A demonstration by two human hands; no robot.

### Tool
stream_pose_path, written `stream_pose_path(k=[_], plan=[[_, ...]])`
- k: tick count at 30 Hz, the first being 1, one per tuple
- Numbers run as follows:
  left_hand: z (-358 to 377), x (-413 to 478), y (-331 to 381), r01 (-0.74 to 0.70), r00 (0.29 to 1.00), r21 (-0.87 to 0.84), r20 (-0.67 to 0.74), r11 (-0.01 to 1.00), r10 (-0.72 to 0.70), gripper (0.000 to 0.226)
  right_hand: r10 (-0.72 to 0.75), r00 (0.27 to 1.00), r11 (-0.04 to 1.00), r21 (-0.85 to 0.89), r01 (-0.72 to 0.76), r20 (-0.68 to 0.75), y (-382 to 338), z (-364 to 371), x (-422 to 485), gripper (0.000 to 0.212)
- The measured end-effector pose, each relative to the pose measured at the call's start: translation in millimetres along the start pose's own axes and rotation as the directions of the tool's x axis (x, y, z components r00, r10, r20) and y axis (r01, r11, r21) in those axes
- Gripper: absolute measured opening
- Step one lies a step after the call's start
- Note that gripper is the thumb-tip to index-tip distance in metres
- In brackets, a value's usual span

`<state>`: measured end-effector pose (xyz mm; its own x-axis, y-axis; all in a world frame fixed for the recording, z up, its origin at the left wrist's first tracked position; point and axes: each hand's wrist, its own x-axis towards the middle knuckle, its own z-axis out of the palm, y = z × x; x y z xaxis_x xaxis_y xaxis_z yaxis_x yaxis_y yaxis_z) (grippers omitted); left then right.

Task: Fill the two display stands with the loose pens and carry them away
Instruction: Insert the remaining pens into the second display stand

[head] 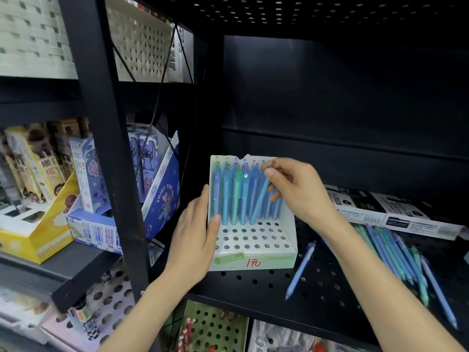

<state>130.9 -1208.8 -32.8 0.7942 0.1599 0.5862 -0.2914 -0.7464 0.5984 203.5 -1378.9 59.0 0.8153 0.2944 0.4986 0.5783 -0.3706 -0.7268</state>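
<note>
Filling: my left hand (195, 232) grips the stand (253, 240); right hand (297, 189) pinches a tilted pen (258, 201). Next, seat it, then fetch loose pens (396, 255) at four o'clock.

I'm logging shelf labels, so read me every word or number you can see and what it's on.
"COLOR BLOCKING": green label on the display stand's front.
"1元": red handwriting beside it.
"ENJOY TIME": blue box, partly blurred.
Print on the black-and-white boxes: too small to read.
</note>
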Motion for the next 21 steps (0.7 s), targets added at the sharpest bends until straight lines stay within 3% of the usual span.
stream_pose_path(k=[4, 9, 14, 18, 21], plan=[[2, 0, -2, -0.007, 1.0, 0.013, 0.004, 1.0, 0.007, 0.058, -0.007, 1.0, 1.0, -0.018, 0.007, -0.006, 1, 7, 2, 0.018], [1, 2, -6, 0.002, 1.0, 0.03, 0.0, 1.0, -0.002, 0.058, -0.061, 0.997, 0.977, -0.206, 0.052, -0.042, 2, 21, 0, 0.019], [0, 7, -9, 0.053, 0.996, 0.118, -0.078, 0.992, -0.044, 0.054, -0.073, 0.99, 0.979, -0.196, 0.048, -0.122, 0, 6, -10, 0.034], [-2, 2, 5, -0.011, 0.96, 0.251, -0.269, 0.968, 0.081, 0.042, -0.013, 0.967, 0.964, -0.26, -0.055, -0.254, 20, -40, -34, 0.019], [5, -5, 37, -0.135, 0.94, 0.203, -0.282, 0.97, 0.19, 0.033, 0.1, 0.955, 0.921, -0.337, -0.195, -0.28, 47, -74, -58, 0.013]])
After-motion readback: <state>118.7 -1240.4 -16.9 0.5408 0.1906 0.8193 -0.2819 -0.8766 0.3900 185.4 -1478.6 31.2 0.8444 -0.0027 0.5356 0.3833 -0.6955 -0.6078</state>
